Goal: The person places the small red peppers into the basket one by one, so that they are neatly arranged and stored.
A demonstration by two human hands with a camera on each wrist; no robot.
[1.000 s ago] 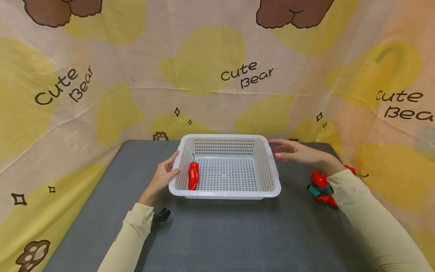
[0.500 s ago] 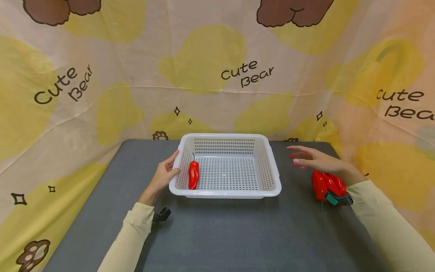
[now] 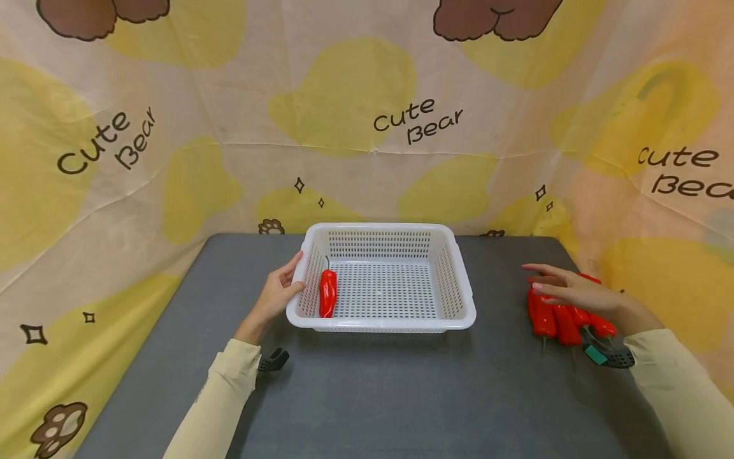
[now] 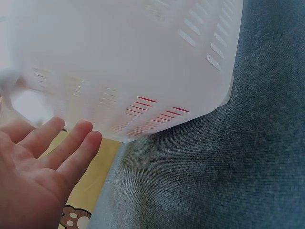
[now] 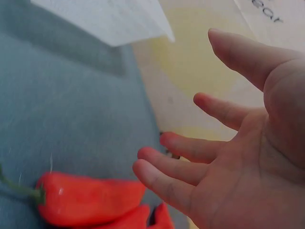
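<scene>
A white plastic basket [image 3: 378, 324] with slotted walls stands on the grey table. One long red pepper [image 3: 327, 294] lies inside along its left wall, stem away from me. My left hand [image 3: 275, 295] holds the basket's left rim; in the left wrist view its fingers [image 4: 76, 143] reach along the outer wall. Over on the right, several red peppers [image 3: 566, 326] lie side by side. My right hand [image 3: 585, 294] hovers over them with fingers spread and nothing held, partly hiding them. The right wrist view shows its bare palm beside a red pepper [image 5: 90, 198].
The grey table [image 3: 395, 395] ends at the back against a hanging cloth [image 3: 338, 127] printed with bears and yellow patches. The cloth also runs along both sides. Each wrist wears a dark band, such as the right wristband [image 3: 609, 356].
My right hand has moved from beside the basket's right rim rightward and nearer, over the pepper pile. My left hand, the basket and the pepper inside have stayed in place.
</scene>
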